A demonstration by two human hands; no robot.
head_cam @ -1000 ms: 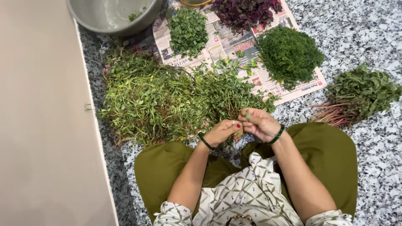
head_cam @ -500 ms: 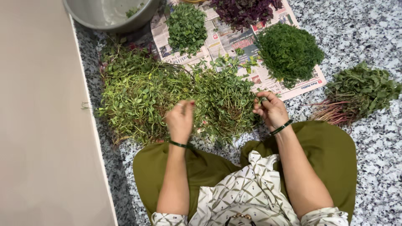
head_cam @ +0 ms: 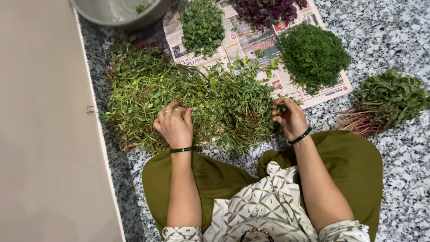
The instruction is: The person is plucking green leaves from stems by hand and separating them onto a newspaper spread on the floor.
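Observation:
A big heap of leafy green stems (head_cam: 179, 98) lies on the speckled floor in front of my knees. My left hand (head_cam: 174, 125) rests on the heap's near side, fingers curled into the stems. At the heap's right edge, my right hand (head_cam: 289, 118) is closed around a small green sprig (head_cam: 281, 106). Both wrists wear a green bangle.
Newspaper (head_cam: 244, 42) behind the heap carries a small pile of green leaves (head_cam: 201, 24), a purple-leaved pile (head_cam: 266, 11) and a dense dark green mound (head_cam: 311, 56). A grey metal bowl (head_cam: 116, 13) stands at the back left. A red-stemmed bunch (head_cam: 380, 105) lies right. A beige surface (head_cam: 45, 134) borders left.
My hands, together over my lap a second ago, have parted. The left one reached forward onto the heap and sank its fingers in; the right one moved to the heap's right edge holding a sprig.

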